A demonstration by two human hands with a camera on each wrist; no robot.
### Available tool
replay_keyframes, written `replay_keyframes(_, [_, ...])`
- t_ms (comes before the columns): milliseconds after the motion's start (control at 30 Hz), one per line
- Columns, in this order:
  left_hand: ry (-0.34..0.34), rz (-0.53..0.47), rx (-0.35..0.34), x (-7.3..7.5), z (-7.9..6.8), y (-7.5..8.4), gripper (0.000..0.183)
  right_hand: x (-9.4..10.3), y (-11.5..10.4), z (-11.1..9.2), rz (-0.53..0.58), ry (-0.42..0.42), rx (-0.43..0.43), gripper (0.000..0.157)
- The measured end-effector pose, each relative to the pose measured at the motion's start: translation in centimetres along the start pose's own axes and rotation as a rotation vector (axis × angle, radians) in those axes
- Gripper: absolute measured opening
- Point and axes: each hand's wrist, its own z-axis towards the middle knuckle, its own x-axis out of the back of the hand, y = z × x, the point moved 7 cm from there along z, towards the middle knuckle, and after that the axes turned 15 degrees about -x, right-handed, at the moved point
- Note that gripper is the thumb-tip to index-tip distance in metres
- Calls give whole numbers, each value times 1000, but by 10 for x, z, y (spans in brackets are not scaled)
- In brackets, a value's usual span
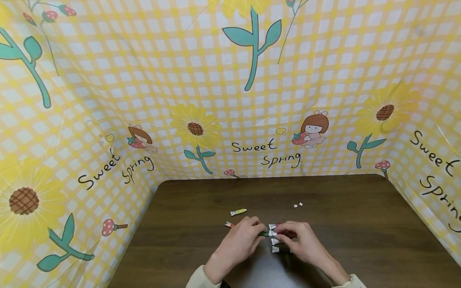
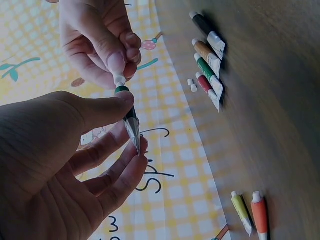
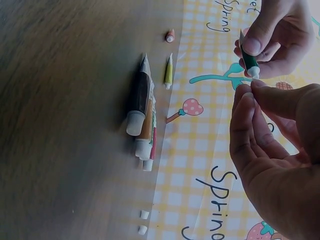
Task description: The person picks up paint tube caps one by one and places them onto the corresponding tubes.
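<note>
My left hand (image 1: 241, 242) holds a small dark green paint tube (image 2: 132, 125), its thumb pressed on the body near the neck and fingertips along the flat crimped end. From the other side, my right hand (image 1: 302, 240) pinches the white tip of this tube between thumb and index finger. In the right wrist view, the tube's white neck (image 3: 254, 72) shows right at the right fingertips. Held above the table, the tube lies across the gap between both hands. The small cap piece inside the right fingertips is mostly hidden.
Side by side on the brown table (image 1: 201, 196) lie a black tube (image 2: 202, 25), an ochre tube (image 2: 206, 50), a green tube (image 2: 206, 67) and a red tube (image 2: 207, 86). Two loose white caps (image 1: 298, 205) lie farther back. Leftward are a yellow tube (image 1: 237, 212) and an orange-red tube (image 2: 259, 212).
</note>
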Motion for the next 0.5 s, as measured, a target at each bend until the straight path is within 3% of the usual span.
replay_keyframes(233, [-35,-15,17,-4,3,0,13,-1,0,0,-4,7,6,11])
replay_keyframes(500, [-20,-15,10,-2,5,1,13,-1,0,0,0,8,13,13])
